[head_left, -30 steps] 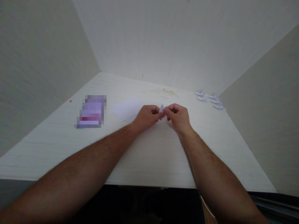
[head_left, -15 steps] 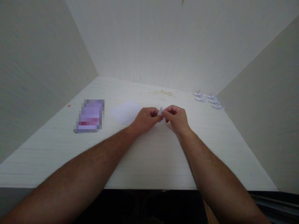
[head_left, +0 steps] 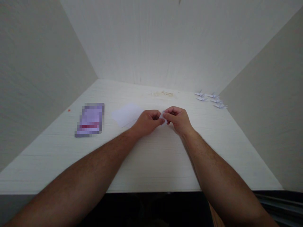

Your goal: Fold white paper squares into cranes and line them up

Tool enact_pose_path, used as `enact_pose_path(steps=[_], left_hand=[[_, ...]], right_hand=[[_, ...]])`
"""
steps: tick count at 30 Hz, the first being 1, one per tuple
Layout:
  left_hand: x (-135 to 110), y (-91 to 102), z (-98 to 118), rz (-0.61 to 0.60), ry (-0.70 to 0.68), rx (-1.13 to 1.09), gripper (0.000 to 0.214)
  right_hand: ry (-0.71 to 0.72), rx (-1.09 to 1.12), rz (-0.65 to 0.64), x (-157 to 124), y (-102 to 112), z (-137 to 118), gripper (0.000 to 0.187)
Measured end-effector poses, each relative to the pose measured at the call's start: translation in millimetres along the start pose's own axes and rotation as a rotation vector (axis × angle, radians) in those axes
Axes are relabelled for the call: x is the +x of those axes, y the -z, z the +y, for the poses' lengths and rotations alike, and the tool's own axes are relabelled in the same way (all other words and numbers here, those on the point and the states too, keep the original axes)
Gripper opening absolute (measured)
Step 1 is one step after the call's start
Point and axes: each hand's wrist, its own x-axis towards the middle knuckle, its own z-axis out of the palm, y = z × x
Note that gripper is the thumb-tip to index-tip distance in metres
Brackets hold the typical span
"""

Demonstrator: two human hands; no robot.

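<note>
Between my two hands is a small piece of folded white paper [head_left: 163,117], pointed at the top and mostly covered by fingers. My left hand [head_left: 149,121] pinches it from the left, thumb in front. From the other side my right hand [head_left: 177,118] grips its right edge between thumb and forefinger. Loose white paper sheets [head_left: 127,115] lie flat on the table just left of my left hand, partly hidden behind it. Several folded paper cranes [head_left: 210,98] stand grouped at the far right of the table.
A blurred-out purple rectangular object [head_left: 91,119] lies on the left of the white table [head_left: 151,170]. Pale walls rise at the back and on both sides. A small orange spot [head_left: 69,110] and a brownish stain [head_left: 163,94] mark the tabletop.
The view has shifted slightly. Both hands stay on the folded paper; my right fingers now cover more of its tip.
</note>
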Motion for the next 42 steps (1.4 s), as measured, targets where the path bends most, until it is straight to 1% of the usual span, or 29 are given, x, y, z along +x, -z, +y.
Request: enact_pose_path(steps=[6,10,13,17,19,23,30,34,38,42], left_hand=[[-0.1,0.3,0.7,-0.011,-0.002,-0.001,0.026],[0.6,0.5,-0.9,-0.01,-0.003,-0.004,0.026],[0.2,0.5,0.3,-0.015,0.016,-0.029,0.025],[-1.0,0.1,3.3,-0.025,0.04,-0.077,0.024],[-1.3,-0.3,4.1,-0.027,0.04,-0.078,0.024],[-0.9,-0.6,3.8,-0.029,0.026,-0.055,0.027],[0.4,-1.1,2.9,-0.022,0.028,-0.041,0.027],[0.4,-1.6,3.5,-0.014,0.031,-0.035,0.028],[-0.3,-1.9,4.4,-0.009,0.036,-0.053,0.027],[-1.1,-1.5,4.6,-0.03,0.047,-0.083,0.026]], right_hand=[[0.023,-0.057,0.038,-1.6,-2.9,-3.2,0.011],[0.029,-0.082,0.064,-3.2,-4.7,-5.4,0.011],[0.02,-0.078,0.048,-2.8,-3.8,-4.7,0.012],[0.001,0.016,0.001,-1.2,-1.1,-2.6,0.015],[0.009,0.029,-0.003,-1.1,-0.3,-2.6,0.016],[0.036,-0.054,0.036,-2.5,-1.7,-4.2,0.016],[0.085,-0.213,0.147,-6.9,-8.5,-9.4,0.011],[0.123,-0.269,0.169,-9.5,-10.1,-13.4,0.01],[0.116,-0.263,0.153,-8.4,-8.4,-11.6,0.01],[0.076,-0.176,0.089,-4.9,-5.1,-6.0,0.013]])
